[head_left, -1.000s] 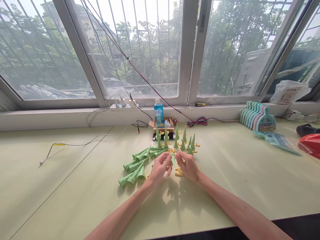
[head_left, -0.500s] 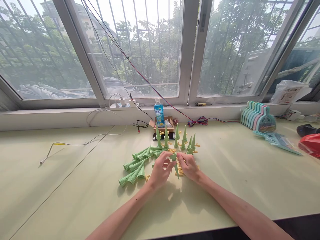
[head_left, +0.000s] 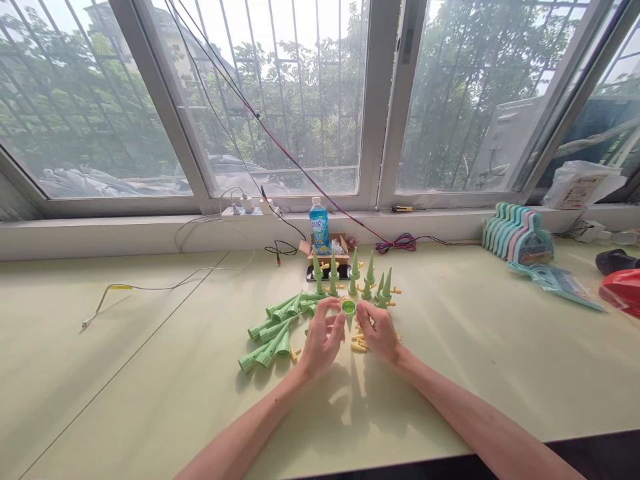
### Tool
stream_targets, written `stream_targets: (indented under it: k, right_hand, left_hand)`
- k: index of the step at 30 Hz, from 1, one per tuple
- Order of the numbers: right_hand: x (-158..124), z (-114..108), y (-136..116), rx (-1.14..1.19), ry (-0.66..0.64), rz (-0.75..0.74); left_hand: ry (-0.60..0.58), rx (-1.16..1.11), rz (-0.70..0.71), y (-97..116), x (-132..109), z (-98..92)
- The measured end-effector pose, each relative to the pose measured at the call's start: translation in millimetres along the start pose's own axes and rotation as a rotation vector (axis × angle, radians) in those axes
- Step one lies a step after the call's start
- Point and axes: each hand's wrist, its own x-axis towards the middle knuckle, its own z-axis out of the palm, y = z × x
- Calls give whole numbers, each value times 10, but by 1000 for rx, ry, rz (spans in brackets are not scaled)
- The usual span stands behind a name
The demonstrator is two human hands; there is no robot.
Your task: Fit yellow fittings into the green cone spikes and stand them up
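Observation:
Between my hands is a green plant watering spike, its round open end turned up toward me and its point down. My left hand is closed on its left side with thumb and fingers. My right hand pinches at the right of the collar; what its fingertips hold is hidden. Beneath and beside the hands lie small yellow valves. More green spikes lie in a loose pile to the left. Several spikes with yellow valves fitted stand point up behind my hands.
Behind the standing spikes are a dark phone, an open cardboard box and a blue bottle. Coiled cables lie by the windowsill. Pastel hanging packs, a teal scoop-like tool and a red object are at the right.
The spike has tilted so that its open end now faces me. My right hand has shifted slightly right, and my left hand still grips the spike.

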Motion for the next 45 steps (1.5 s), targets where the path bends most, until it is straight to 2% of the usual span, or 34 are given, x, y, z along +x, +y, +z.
stream_targets:
  k: [5,10,16,22,28,35,41,45]
  right_hand:
    - [7,-33,-27,-85,0,-68]
    - [5,-57,-59,-104,-44,-168]
    - [-8,-65,-36,-53,-73,-148]
    - [-6,-80,-54,23,-104,-136]
    - [-4,-50,-8,43,-73,-117]
    - [-9,-46,1,39,-101,-39]
    - [29,-61,-58,21,-134,1]
    - [36,-52,-40,-8,-141,43]
  left_hand:
    - [13,-196,-171,17,50,-1]
    - [-136,-307,-327,46,47,-4]
    - [-246,-438,-372,-11,45,-14]
    - [-259,-492,-363,-12,53,-22]
    - [-263,-478,-312,-14,49,-45]
    - [-250,-251,-195,-40,64,-105]
    - [-221,-105,-39,-2,66,-98]
    - [-170,159,168,-15,60,-114]
